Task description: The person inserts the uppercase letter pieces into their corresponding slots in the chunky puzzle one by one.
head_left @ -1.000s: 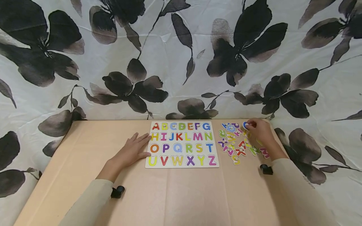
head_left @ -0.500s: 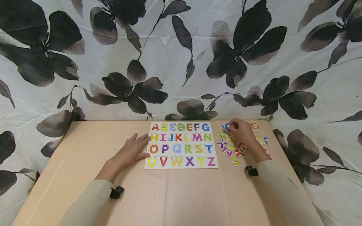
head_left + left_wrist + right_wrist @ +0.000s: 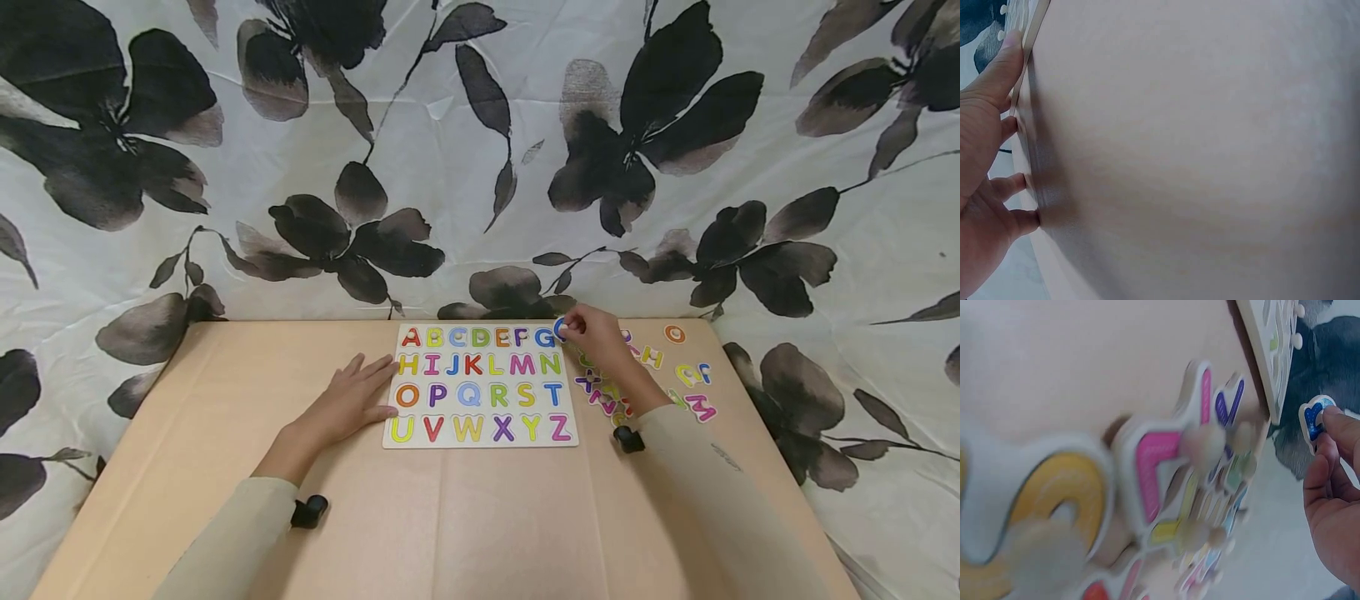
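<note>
A white alphabet puzzle board [image 3: 480, 444] with rows of coloured letters lies at the table's back edge. My left hand [image 3: 352, 392] rests at its left side, fingers spread, the thumb and fingertips at the board's edge; the left wrist view shows the thumb [image 3: 1007, 65] against that edge. My right hand [image 3: 596, 337] pinches a blue, rounded letter puzzle piece [image 3: 1313, 419] between thumb and fingers. In the head view this piece overlaps the board's top right corner, beside the blue G. Small knobs stand on the A to F places in the top row.
Loose knobbed letter pieces lie in a pile right of the board, partly hidden under my right forearm. A pink M piece [image 3: 701, 407], an orange O piece [image 3: 675, 333] and a yellow H piece [image 3: 652, 357] lie farther right. A floral cloth [image 3: 480, 167] hangs behind the table.
My right hand has moved left from the loose letters to the board's top right corner, carrying the blue letter piece. The left hand stays at the board's left edge.
</note>
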Motion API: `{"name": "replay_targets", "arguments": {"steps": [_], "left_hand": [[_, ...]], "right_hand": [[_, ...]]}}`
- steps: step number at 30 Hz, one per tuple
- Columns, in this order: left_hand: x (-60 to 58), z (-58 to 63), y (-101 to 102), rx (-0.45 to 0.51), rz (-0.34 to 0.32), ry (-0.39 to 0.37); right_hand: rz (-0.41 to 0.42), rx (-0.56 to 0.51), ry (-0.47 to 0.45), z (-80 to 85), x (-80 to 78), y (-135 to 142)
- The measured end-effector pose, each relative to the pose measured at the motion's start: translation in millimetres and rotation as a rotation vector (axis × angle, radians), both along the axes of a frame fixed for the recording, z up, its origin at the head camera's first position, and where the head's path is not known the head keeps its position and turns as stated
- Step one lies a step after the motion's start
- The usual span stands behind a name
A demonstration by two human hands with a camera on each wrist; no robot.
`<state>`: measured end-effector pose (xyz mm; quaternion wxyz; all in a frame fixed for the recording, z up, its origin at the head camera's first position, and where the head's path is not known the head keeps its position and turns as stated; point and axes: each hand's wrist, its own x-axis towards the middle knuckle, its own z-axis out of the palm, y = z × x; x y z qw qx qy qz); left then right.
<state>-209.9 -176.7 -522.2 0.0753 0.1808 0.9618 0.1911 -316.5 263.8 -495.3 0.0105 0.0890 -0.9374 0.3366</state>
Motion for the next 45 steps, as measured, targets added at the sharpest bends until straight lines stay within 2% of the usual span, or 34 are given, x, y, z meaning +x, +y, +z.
{"name": "replay_targets", "arguments": {"steps": [15,25,30,38,45], "left_hand": [[1.5,0.6,0,0.005,0.0,0.011],[5.3,1.3,-3,0.008,-0.018,0.007],[8.1,0.9,-5,0.007,-0.021,0.003],[6.7,1.0,-4,-0.001,-0.016,-0.012],[6.2,0.4,-4,-0.003,-0.015,-0.014]], "right_hand": [[0.08,0.162,-0.057,-6.1,-12.8,-29],[0.092,0.247,-0.073,-13.5,-0.7,-35],[0.092,0.252,-0.071,-13.7,6.0,-39],[0.079,0.223,-0.066,-11.7,8.6,-35],[0.045,0.166,-0.034,5.8,21.2,-12]]}}
